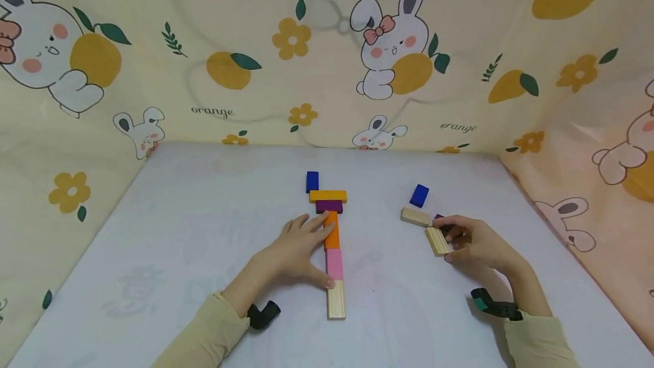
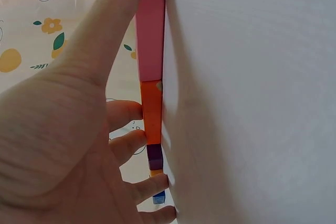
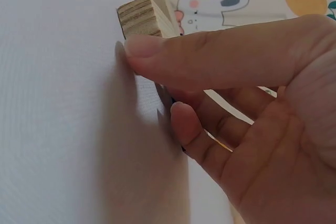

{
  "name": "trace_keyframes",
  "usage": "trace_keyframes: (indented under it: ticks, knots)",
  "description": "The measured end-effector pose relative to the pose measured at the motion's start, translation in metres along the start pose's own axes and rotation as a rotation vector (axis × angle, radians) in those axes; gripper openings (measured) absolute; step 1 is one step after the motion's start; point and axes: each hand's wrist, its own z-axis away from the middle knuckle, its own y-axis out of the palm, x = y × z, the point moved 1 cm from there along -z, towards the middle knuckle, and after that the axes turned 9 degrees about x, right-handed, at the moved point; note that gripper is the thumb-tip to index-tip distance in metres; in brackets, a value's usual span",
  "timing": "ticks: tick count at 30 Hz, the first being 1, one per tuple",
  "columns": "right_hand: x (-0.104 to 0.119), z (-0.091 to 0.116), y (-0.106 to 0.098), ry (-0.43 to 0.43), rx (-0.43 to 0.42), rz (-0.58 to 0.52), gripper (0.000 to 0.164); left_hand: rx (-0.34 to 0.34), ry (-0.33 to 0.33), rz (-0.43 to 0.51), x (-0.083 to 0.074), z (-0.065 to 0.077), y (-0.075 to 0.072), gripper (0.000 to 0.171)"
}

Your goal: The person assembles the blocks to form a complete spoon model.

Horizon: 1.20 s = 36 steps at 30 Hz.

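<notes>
A straight row of blocks runs down the middle of the table: a plain wooden block (image 1: 336, 301), a pink block (image 1: 334, 264) and an orange block (image 1: 332, 233). Beyond them a purple block (image 1: 329, 207) and a yellow block (image 1: 328, 196) lie crosswise. My left hand (image 1: 296, 251) spreads along the row's left side, fingertips at the orange block, thumb by the pink-wood seam. On the right, my right hand (image 1: 475, 243) pinches another wooden block (image 1: 436, 241) between thumb and fingers. The thumb (image 3: 144, 48) lies over its near end in the right wrist view.
One blue block (image 1: 313, 182) lies beyond the yellow one. On the right are a second blue block (image 1: 419, 195), a wooden block (image 1: 415, 216) and a purple block (image 1: 437, 217) partly hidden by the right hand. Patterned cloth (image 1: 327, 101) stands behind the white table (image 1: 204, 214).
</notes>
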Motion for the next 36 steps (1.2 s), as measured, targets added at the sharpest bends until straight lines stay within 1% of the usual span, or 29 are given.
trace_keyframes:
  ticks: [8,17,22,29,32,36]
  knots:
    - [0.001,0.000,0.000,0.013,0.003,0.027,0.066,-0.007,0.008,-0.011,0.001,-0.001,0.000,0.111]
    - [0.001,0.001,-0.001,0.011,-0.003,0.016,0.066,-0.009,0.022,-0.009,0.001,-0.003,0.001,0.111]
    - [-0.001,0.000,-0.001,-0.004,-0.006,0.012,0.067,-0.008,0.023,-0.012,0.000,-0.002,0.000,0.110]
    - [-0.001,-0.001,0.000,-0.048,-0.009,0.002,0.068,-0.007,0.020,-0.011,0.002,-0.003,0.003,0.112]
    - [0.004,-0.002,0.001,-0.073,-0.031,-0.016,0.069,-0.002,0.016,-0.010,0.003,-0.003,0.004,0.112]
    - [0.019,-0.011,0.004,-0.095,-0.094,-0.138,0.070,-0.005,0.017,-0.010,0.002,-0.003,0.003,0.111]
